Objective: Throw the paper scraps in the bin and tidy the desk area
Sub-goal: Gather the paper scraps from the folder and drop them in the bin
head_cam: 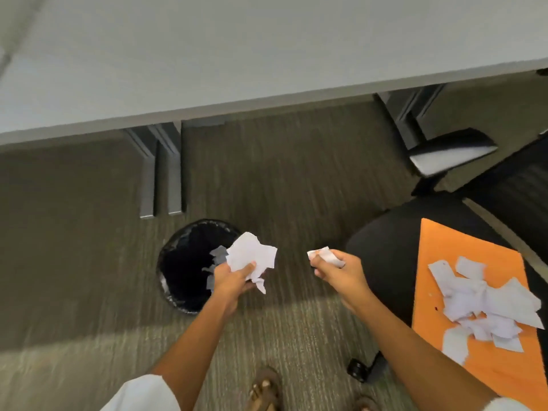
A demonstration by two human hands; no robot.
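A round black bin (184, 262) lined with a dark bag stands on the carpet below the desk edge. My left hand (234, 280) holds a bunch of white paper scraps (252, 256) over the bin's right rim; a few scraps show just beneath it, inside the bin. My right hand (338, 271) is closed on a small white scrap (321, 254), to the right of the bin and above the carpet. A pile of torn white scraps (486, 304) lies on an orange sheet (439, 250) on the black chair seat at the right.
The white desk (237, 54) spans the top of the view, with grey legs (163, 173) behind the bin. A black office chair (385, 247) with a caster (360, 369) sits at the right. My sandalled feet (267, 390) are at the bottom on the grey carpet.
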